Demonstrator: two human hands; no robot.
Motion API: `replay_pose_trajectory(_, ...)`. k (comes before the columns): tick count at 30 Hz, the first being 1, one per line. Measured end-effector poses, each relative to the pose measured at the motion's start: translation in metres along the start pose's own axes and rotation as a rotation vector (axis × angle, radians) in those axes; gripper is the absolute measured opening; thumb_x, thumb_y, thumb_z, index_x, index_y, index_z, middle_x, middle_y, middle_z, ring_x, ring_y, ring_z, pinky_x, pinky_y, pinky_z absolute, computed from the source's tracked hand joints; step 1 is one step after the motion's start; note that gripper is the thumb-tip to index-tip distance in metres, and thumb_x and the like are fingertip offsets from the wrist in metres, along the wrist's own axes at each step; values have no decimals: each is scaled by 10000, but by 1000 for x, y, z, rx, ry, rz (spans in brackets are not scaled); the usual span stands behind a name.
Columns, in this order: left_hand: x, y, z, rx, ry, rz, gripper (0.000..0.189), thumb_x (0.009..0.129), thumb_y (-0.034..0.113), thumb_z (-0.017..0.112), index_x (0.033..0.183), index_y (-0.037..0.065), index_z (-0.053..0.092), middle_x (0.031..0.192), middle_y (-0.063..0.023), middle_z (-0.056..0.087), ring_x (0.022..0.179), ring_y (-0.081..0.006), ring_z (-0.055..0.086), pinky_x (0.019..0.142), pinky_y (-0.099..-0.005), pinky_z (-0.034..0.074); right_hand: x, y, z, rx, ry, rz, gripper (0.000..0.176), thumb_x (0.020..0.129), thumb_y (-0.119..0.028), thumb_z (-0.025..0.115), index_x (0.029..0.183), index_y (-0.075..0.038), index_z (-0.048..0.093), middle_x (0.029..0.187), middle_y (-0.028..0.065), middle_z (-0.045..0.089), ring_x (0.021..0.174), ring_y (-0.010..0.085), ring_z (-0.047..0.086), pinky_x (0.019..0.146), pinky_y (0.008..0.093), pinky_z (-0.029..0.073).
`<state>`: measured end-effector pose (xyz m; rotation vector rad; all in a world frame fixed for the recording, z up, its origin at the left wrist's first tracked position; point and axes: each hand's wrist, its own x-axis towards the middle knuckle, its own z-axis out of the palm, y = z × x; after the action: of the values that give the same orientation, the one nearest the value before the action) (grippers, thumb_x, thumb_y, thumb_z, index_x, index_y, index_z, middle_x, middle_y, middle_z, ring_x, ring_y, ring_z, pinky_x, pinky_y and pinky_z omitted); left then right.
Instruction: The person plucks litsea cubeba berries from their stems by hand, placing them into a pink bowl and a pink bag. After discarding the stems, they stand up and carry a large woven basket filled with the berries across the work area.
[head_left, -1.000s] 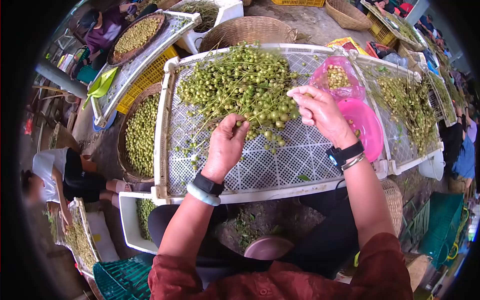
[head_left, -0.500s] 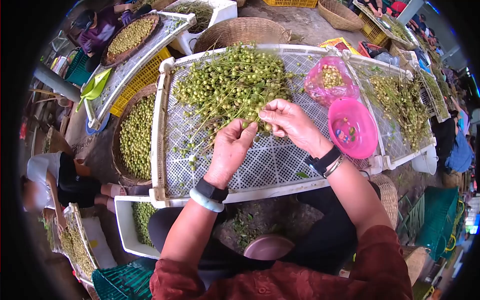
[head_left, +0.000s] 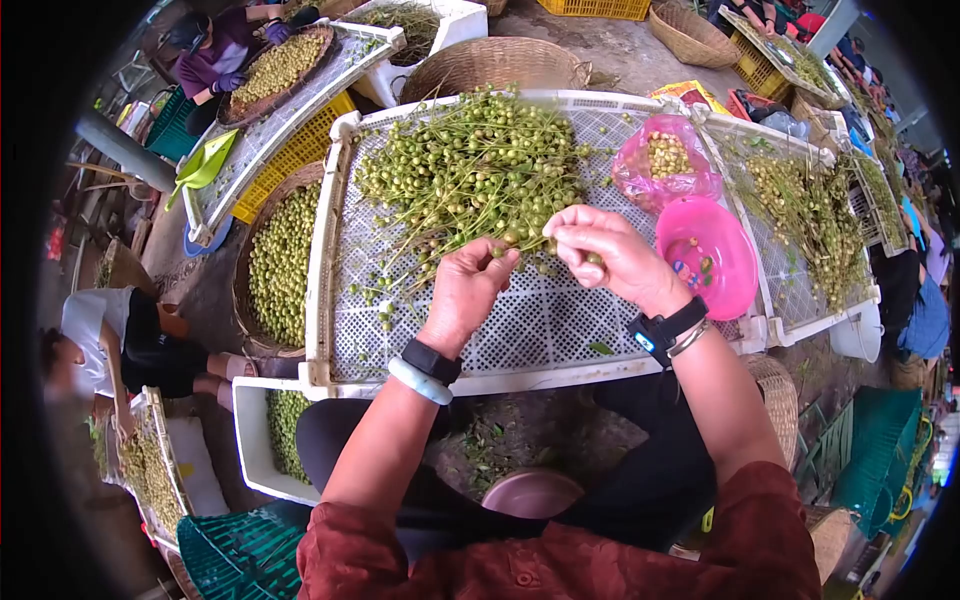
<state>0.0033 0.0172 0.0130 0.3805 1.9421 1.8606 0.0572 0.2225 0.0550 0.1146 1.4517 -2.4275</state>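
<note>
A heap of small round green fruits on thin stems (head_left: 475,165) lies on a white perforated tray (head_left: 540,340). At the heap's near edge my left hand (head_left: 468,288) pinches a fruit stem between thumb and forefinger, with green fruits at the fingertips. My right hand (head_left: 618,258) is just to the right, thumb and forefinger pressed together and the other fingers curled. A loose green fruit (head_left: 593,258) shows in its curled fingers. Beyond the right hand are a pink basin (head_left: 735,262) with a few bits inside and a pink plastic bag (head_left: 640,182) holding pale fruits.
A round basket of loose fruits (head_left: 285,265) and a white box of green fruits (head_left: 262,478) stand left. Another tray with stems (head_left: 800,300) adjoins on the right. An empty-looking wicker basket (head_left: 495,68) sits behind. Co-workers (head_left: 215,65) sit at other trays.
My right hand has moved slightly right and away from the left, opening a gap between the fingertips. The left hand keeps its pinch near the heap. The view has shifted a little.
</note>
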Motion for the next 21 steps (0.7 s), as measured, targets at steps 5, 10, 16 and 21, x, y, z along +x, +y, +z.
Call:
replay_pose_trajectory(5, -4, 12, 9, 136, 22, -58, 157, 877, 147, 646, 973, 27, 676, 622, 85, 497, 553, -11, 399, 504, -184, 344, 7, -8, 15, -333, 130, -84, 161, 912, -155, 584, 987, -13, 591, 682, -19, 517, 494, 19, 431, 416, 164, 312)
replay_pose_trajectory(10, -3, 4, 8, 410, -42, 102, 146, 876, 169, 630, 938, 46, 677, 615, -6, 549, 573, -63, 478, 550, -252, 407, 29, 18, 13, -765, 103, -215, 162, 838, -149, 662, 933, -22, 634, 689, 14, 607, 543, 64, 527, 484, 226, 419)
replay_pose_trajectory(16, -1, -6, 1, 496, -21, 300, 157, 828, 94, 624, 954, 3, 633, 762, -123, 649, 680, -169, 618, 650, -297, 490, 26, 19, 16, -473, 66, -17, 77, 850, -67, 621, 856, -27, 555, 657, -10, 530, 513, 32, 462, 417, 191, 351)
replay_pose_trajectory(21, 1, 0, 0, 229, -126, 11, 119, 882, 74, 601, 978, 3, 610, 778, 24, 591, 710, -41, 505, 643, -206, 423, 22, 12, 16, -269, 94, 47, 56, 863, -34, 580, 862, -28, 524, 637, -29, 455, 497, 16, 393, 406, 173, 301)
